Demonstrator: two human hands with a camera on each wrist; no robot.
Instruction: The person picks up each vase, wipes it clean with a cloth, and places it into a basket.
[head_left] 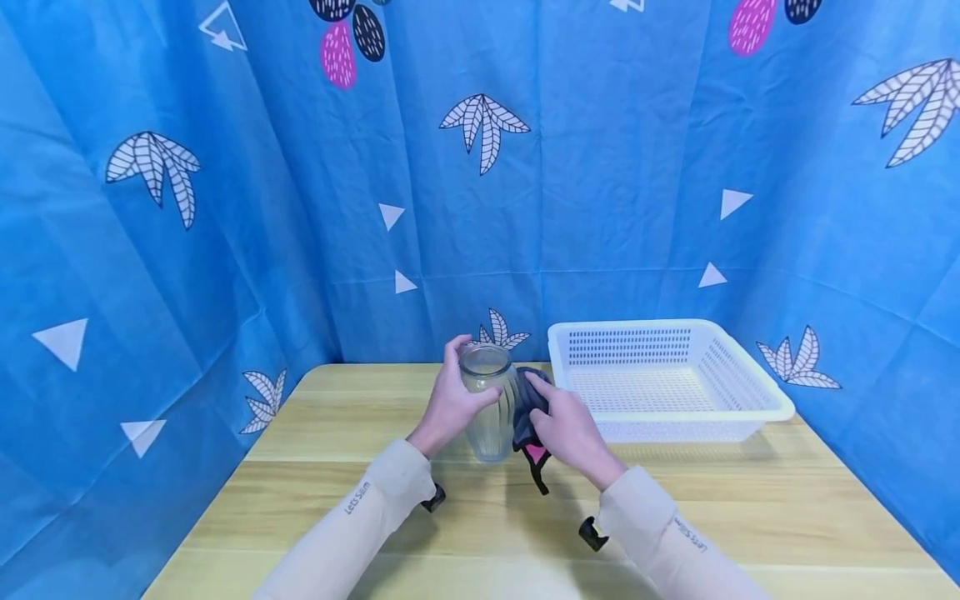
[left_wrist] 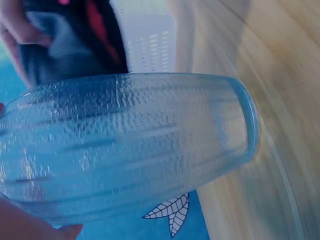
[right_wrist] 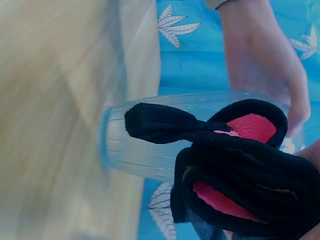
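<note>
Two grips: left hand (head_left: 452, 402), glass vase (head_left: 492, 427); right hand (head_left: 572, 428), dark cloth (head_left: 524, 428).
Vase: I fear cloth pressure slipping it toward counter's far edge (head_left: 375, 369).

1. Curtain (head_left: 615, 208): behind the table (head_left: 322, 442) and along its left and right sides.
2. Basket (head_left: 675, 416): on the table, at the rear right.
3. Jar (head_left: 489, 425): left of the basket, over the table; base contact cannot be determined.
4. Left hand (head_left: 452, 402): around the jar's upper part.
5. Cloth (head_left: 529, 427): in the right hand (head_left: 568, 423), just right of the jar.
</note>
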